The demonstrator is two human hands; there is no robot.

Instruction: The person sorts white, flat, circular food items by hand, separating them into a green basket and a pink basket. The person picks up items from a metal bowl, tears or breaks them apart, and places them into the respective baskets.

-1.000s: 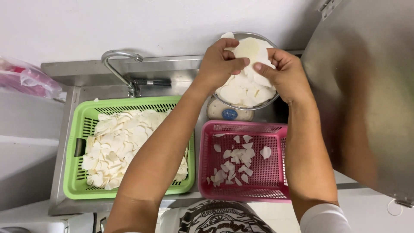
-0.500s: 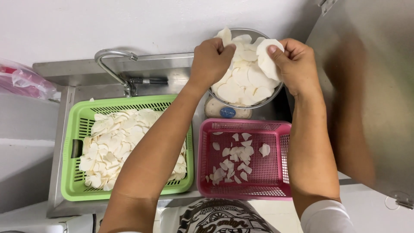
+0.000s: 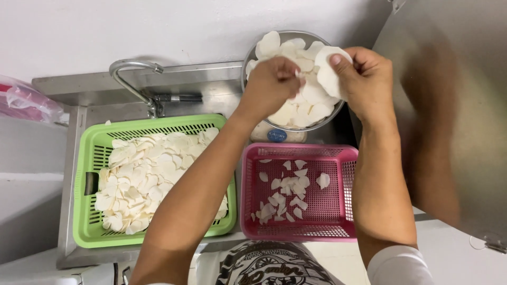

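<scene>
A round metal bowl [image 3: 253, 55] full of pale white slices stands at the back of the sink. My left hand [image 3: 269, 84] reaches into the bowl, its fingers pinched among the slices [image 3: 303, 103]. My right hand [image 3: 367, 79] holds one large white slice [image 3: 330, 76] above the bowl's right rim. Below the bowl sits a pink perforated basket [image 3: 338, 221] with several small white slices scattered in it. A green perforated basket [image 3: 95, 148] to the left is heaped with white slices.
A curved steel tap [image 3: 132, 79] rises behind the green basket. The steel sink rim [image 3: 68, 184] frames both baskets. A large steel panel [image 3: 449, 105] fills the right side. A clear plastic bag [image 3: 26, 103] lies at the far left.
The view has shifted so the bowl sits higher. My hands have parted: the right now holds a single slice at the bowl's right rim, while the left has dipped into the slices.
</scene>
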